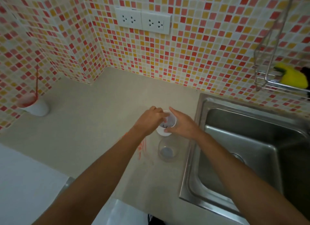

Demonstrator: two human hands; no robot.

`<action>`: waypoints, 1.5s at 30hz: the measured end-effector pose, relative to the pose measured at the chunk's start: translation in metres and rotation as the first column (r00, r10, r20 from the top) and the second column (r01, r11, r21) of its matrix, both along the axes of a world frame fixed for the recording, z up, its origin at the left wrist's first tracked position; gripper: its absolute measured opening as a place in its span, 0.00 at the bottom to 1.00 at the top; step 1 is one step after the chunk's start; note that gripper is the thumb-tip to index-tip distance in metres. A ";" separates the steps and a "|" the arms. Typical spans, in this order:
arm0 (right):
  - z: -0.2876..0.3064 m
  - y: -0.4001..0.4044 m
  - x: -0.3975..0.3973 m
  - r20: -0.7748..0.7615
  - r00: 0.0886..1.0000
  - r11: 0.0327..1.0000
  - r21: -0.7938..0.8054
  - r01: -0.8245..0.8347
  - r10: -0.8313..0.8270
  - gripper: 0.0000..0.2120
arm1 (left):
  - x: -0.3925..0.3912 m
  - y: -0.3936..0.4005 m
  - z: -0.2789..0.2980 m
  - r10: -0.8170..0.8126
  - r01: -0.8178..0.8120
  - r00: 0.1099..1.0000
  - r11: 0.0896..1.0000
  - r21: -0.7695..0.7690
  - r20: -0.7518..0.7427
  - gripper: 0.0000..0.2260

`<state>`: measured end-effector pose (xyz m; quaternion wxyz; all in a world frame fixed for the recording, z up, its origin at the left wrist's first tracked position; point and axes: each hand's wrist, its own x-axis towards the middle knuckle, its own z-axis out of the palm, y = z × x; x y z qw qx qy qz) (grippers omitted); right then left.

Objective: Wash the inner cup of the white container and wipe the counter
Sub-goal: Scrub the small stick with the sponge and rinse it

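A white container (162, 132) stands on the beige counter (100, 117) just left of the sink. My left hand (151, 119) reaches into its mouth from the left, fingers curled over the rim and pinching what looks like the inner cup (170, 121). My right hand (182, 124) holds the container's right side with the thumb along the rim. A clear glass (167, 151) stands on the counter just in front of the container. Red smears (142, 147) mark the counter to the glass's left.
A steel sink (251, 154) fills the right side. A wire rack (281, 80) on the tiled wall holds a yellow sponge (293, 77). At the far left stands a white cup (36, 105) with red-stained contents. Wall sockets (143, 21) sit above the counter.
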<state>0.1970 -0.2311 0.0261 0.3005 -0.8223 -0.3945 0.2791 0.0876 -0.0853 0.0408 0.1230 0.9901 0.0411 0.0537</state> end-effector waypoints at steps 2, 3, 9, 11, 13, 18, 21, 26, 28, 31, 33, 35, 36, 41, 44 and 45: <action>-0.001 0.004 0.000 -0.002 1.000 1.000 0.005 -0.020 0.020 0.46 | 0.003 0.004 0.001 -0.030 0.030 0.999 0.999 -0.018 -0.020 0.13; -0.002 0.005 0.000 0.004 1.000 1.000 0.009 -0.017 0.017 0.45 | 0.004 0.005 0.003 -0.042 0.042 0.999 0.999 -0.023 -0.020 0.14; -0.003 0.006 -0.005 0.018 0.998 0.998 0.023 0.065 -0.065 0.46 | 0.010 0.007 0.004 -0.098 0.099 0.995 0.995 -0.004 0.034 0.09; -0.006 0.007 -0.007 -0.004 0.995 0.995 0.014 0.101 -0.101 0.47 | 0.012 0.007 0.007 -0.103 0.103 0.992 0.995 0.002 0.067 0.08; -0.008 0.007 -0.009 -0.029 0.991 0.991 0.013 0.131 -0.131 0.47 | 0.016 0.007 0.013 -0.108 0.107 0.987 0.994 0.009 0.121 0.07; 0.005 0.000 -0.009 -0.040 0.995 0.995 -0.036 0.088 -0.090 0.54 | 0.015 0.007 0.034 0.020 -0.001 0.986 0.994 -0.113 0.165 0.04; 0.027 -0.023 0.000 0.035 0.995 0.995 -0.027 0.098 -0.097 0.51 | 0.010 0.000 0.049 0.070 -0.022 0.976 0.974 -0.225 0.208 0.07; 0.104 -0.079 0.011 0.235 0.896 0.916 0.234 0.325 -0.377 0.22 | 0.029 -0.029 0.072 0.136 -0.035 0.962 0.920 -0.391 0.235 0.09; 0.141 -0.106 0.023 0.253 0.818 0.818 0.428 0.384 -0.516 0.16 | 0.043 -0.050 0.077 0.127 -0.014 0.967 0.891 -0.454 0.220 0.08; 0.178 -0.142 0.058 0.342 0.624 0.663 0.635 0.397 -0.702 0.10 | 0.067 -0.086 0.084 0.108 0.013 0.974 0.852 -0.523 0.200 0.07; 0.186 -0.160 0.090 0.358 0.558 0.632 0.639 0.439 -0.749 0.09 | 0.082 -0.108 0.086 0.103 0.021 0.974 0.848 -0.530 0.203 0.07; 0.185 -0.173 0.122 0.372 0.577 0.676 0.534 0.508 -0.727 0.11 | 0.095 -0.128 0.086 0.113 0.014 0.974 0.838 -0.546 0.198 0.07; 0.182 -0.177 0.137 0.376 0.608 0.711 0.458 0.534 -0.699 0.13 | 0.100 -0.137 0.086 0.122 0.004 0.975 0.830 -0.558 0.188 0.07; 0.168 -0.176 0.190 0.443 0.722 0.815 0.037 0.578 -0.531 0.24 | 0.115 -0.175 0.082 0.170 -0.047 0.975 0.789 -0.612 0.146 0.06; 0.167 -0.172 0.207 0.457 0.699 0.764 -0.063 0.642 -0.550 0.21 | 0.120 -0.193 0.081 0.221 -0.092 0.967 0.762 -0.641 0.124 0.05; 0.167 -0.173 0.209 0.460 0.693 0.752 -0.076 0.654 -0.556 0.20 | 0.122 -0.199 0.081 0.236 -0.103 0.964 0.750 -0.653 0.118 0.05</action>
